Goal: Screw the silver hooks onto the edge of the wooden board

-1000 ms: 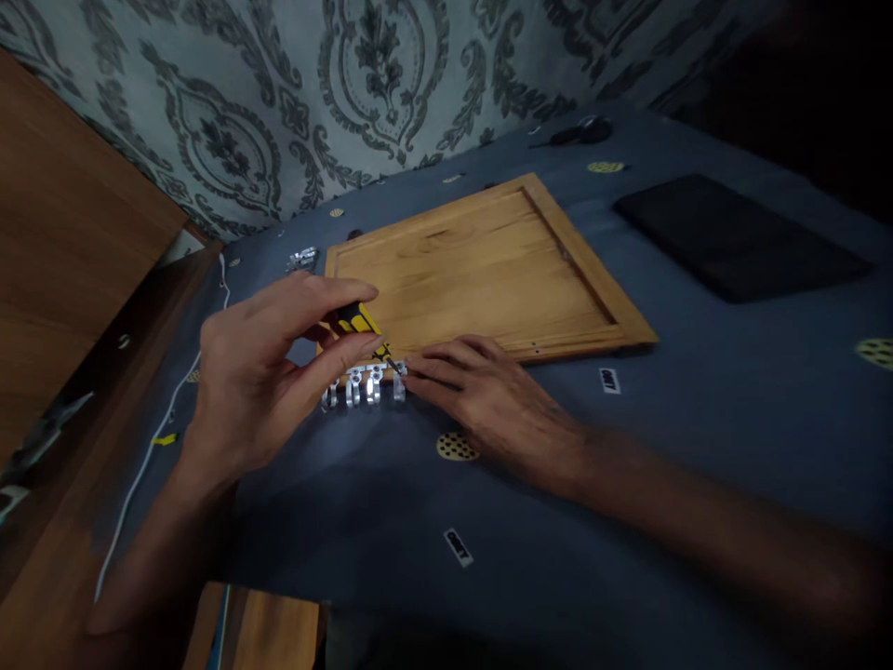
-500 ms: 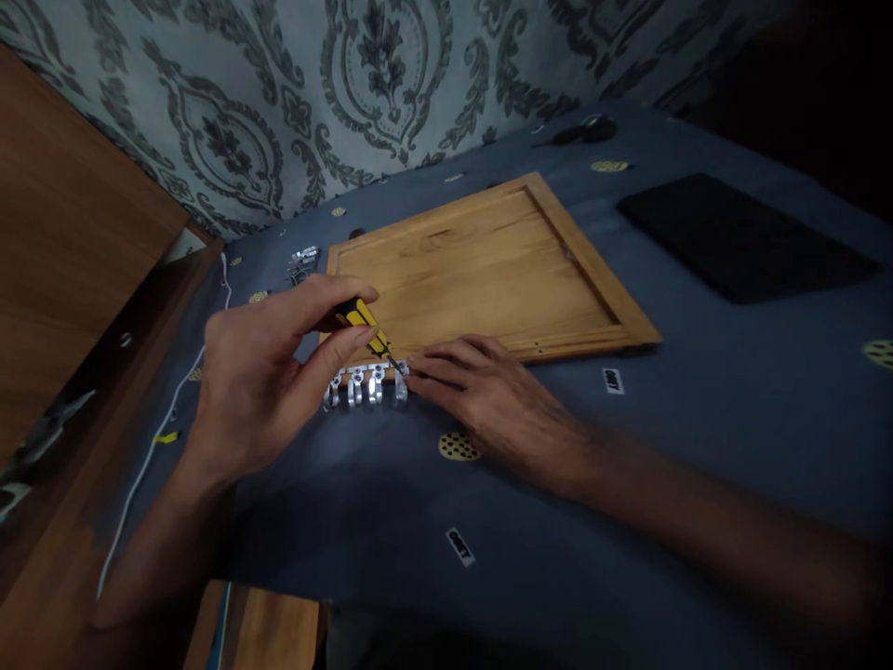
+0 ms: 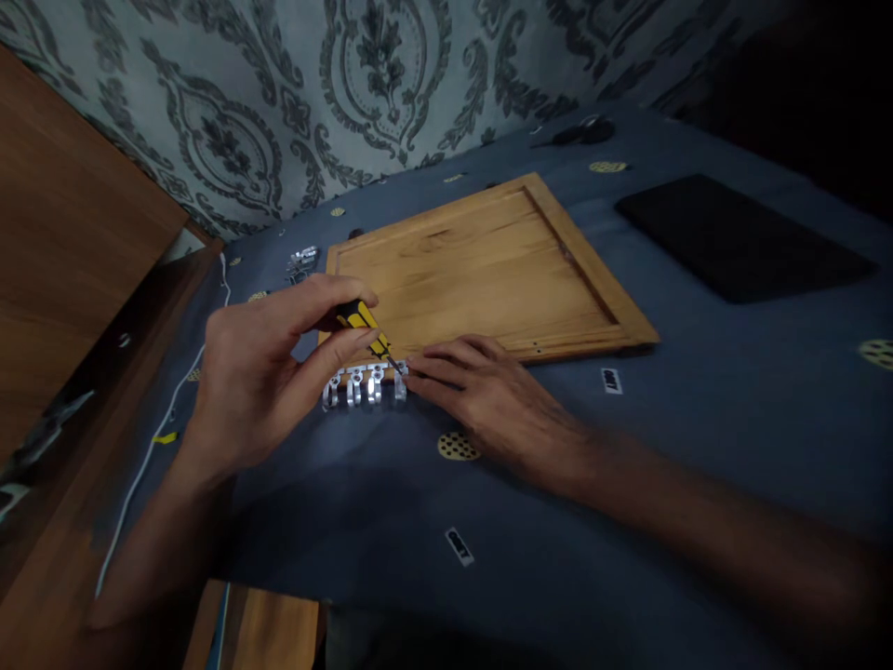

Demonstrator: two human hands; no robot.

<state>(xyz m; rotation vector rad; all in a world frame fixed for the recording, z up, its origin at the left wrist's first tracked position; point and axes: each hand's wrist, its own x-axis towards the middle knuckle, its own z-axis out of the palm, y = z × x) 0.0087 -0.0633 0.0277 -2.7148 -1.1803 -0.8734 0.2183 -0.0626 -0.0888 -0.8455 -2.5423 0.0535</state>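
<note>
My left hand [image 3: 261, 372] is closed around the yellow and black handle of a small screwdriver [image 3: 369, 329]. Its shaft slants down to the rightmost of several shiny metal clips [image 3: 376, 384], which sit in a row along the near edge of a wooden panel [image 3: 467, 265]. My right hand [image 3: 495, 400] lies at that same edge with its fingers stretched out, the tips beside the rightmost clip. Its thumb is mostly hidden. The panel lies flat, with a raised frame around its lighter middle.
Loose metal pieces [image 3: 303, 261] lie beyond my left hand. A black flat slab [image 3: 739, 237] is on the right of the blue patterned cloth [image 3: 558, 558], and a dark tool [image 3: 576, 132] at the back. A white cord [image 3: 150, 461] runs along the left side by a wooden board [image 3: 76, 214].
Almost nothing differs. Both hands, the screwdriver and the panel keep their places, with only a very slight shift of the whole view.
</note>
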